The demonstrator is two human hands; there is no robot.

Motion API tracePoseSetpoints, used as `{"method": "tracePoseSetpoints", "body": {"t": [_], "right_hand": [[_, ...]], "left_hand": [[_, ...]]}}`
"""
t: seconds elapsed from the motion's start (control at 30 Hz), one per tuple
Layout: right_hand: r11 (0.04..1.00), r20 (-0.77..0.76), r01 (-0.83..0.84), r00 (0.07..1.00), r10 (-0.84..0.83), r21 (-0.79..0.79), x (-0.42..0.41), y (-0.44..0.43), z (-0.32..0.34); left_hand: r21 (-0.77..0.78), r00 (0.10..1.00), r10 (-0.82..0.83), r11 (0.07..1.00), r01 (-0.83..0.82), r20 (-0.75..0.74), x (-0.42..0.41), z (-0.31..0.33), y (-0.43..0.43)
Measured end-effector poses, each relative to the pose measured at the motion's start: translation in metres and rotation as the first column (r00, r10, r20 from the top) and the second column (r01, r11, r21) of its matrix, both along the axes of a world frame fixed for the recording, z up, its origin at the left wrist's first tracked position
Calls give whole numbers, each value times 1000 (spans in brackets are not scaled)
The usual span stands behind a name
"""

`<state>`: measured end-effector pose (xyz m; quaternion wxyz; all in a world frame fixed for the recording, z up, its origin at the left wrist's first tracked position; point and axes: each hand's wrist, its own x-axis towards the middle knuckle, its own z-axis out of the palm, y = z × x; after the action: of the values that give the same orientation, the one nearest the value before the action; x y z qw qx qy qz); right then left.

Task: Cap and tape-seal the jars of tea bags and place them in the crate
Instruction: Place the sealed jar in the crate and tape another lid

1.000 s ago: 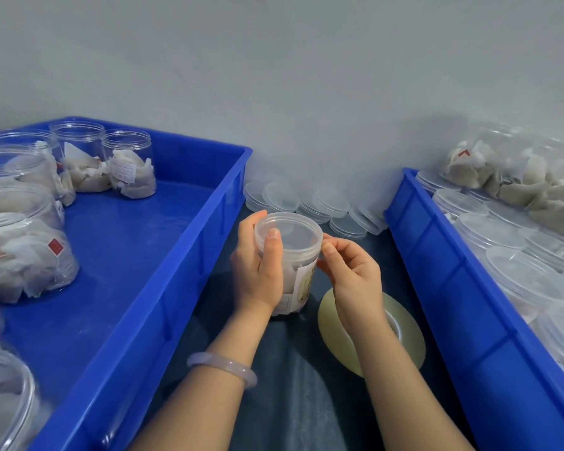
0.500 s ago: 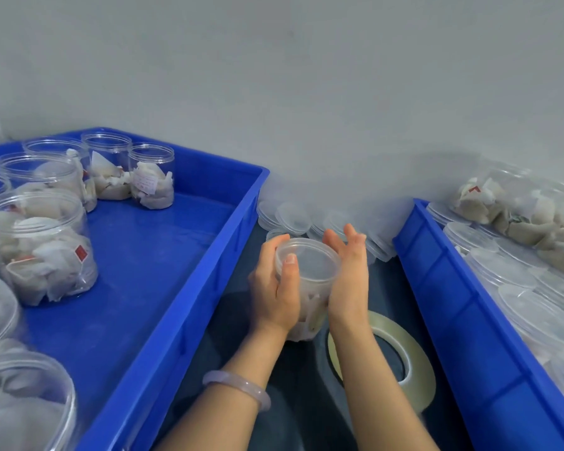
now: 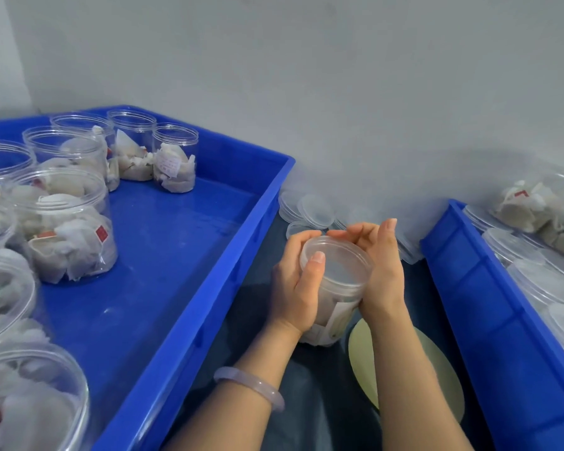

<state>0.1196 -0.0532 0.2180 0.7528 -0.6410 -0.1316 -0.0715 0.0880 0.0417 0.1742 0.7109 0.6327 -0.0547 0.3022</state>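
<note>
- While I hold it in both hands, the jar (image 3: 334,301) of tea bags is between the left crate (image 3: 209,271) and the right crate (image 3: 482,320), with its lid (image 3: 342,271) on.
- My left hand (image 3: 293,291) wraps its side, thumb on the lid.
- My right hand (image 3: 383,275) cups the other side, fingers bent round the lid's far edge.
- The tape roll (image 3: 437,379) lies flat just beside the jar.
- Open jars (image 3: 62,229) stand in the left crate.

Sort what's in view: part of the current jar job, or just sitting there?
In use:
- jar, gripped by left hand, cupped by right hand
- its lid
- tape roll beside it
- right crate with capped jars, likely the destination

Idle for now:
- open jars in left crate
- loose lids by the wall
- bracelet
</note>
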Motion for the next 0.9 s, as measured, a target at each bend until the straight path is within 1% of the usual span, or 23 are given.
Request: {"method": "tracePoseSetpoints", "body": {"t": [0.1,0.13,0.23,0.27,0.3,0.37,0.43,0.47,0.53,0.6,0.63,0.7,0.77,0.83,0.87,0.9], "right_hand": [[995,-38,-50,998,46,-92,-4,-6,3],[994,-43,-35,999,30,-108,-6,-7,4],[982,27,172,985,-170,-81,-7,-11,14],[976,32,207,978,-205,-62,-7,-13,18],[982,17,185,983,-184,-42,-8,-14,21],[997,-26,61,998,-62,-38,-13,-11,24],[992,-33,7,999,-12,-128,-18,-5,21],[986,-14,18,1000,-21,-164,-19,-2,19],[990,20,43,999,-41,-137,-20,3,15],[997,10,53,999,-52,-48,-19,3,14],[999,-5,52,999,-52,-13,-19,3,14],[999,-38,53,998,-52,13,-19,0,13],[999,-86,52,995,-51,13,-17,-3,12],[999,-136,37,990,-33,25,-14,-5,12],[999,-153,31,988,-26,32,-14,-5,12],[999,-162,29,986,-23,36,-13,-5,12]], "left_hand": [[-14,998,-68,998,68,-12,0,1,0],[-15,996,-91,996,90,-8,0,1,-1],[13,990,-139,990,139,-9,0,7,-2],[32,990,-141,989,142,-7,1,12,-1],[39,991,-134,990,134,0,2,17,1],[-24,989,-149,989,149,1,4,27,7],[-58,972,-237,970,236,0,6,35,13],[-21,967,-254,967,254,4,5,38,12],[38,983,-182,983,182,7,1,39,7],[-9,998,-61,998,61,-6,-1,40,2],[-27,999,-45,999,45,-20,-1,40,2],[-20,991,-112,994,110,-72,-2,43,5],[-77,965,-222,974,213,-140,-3,48,13],[-171,941,-259,959,224,-217,-5,54,20],[-182,935,-255,960,214,-245,-5,55,21],[-159,933,-252,963,216,-258,-4,55,22]]}}
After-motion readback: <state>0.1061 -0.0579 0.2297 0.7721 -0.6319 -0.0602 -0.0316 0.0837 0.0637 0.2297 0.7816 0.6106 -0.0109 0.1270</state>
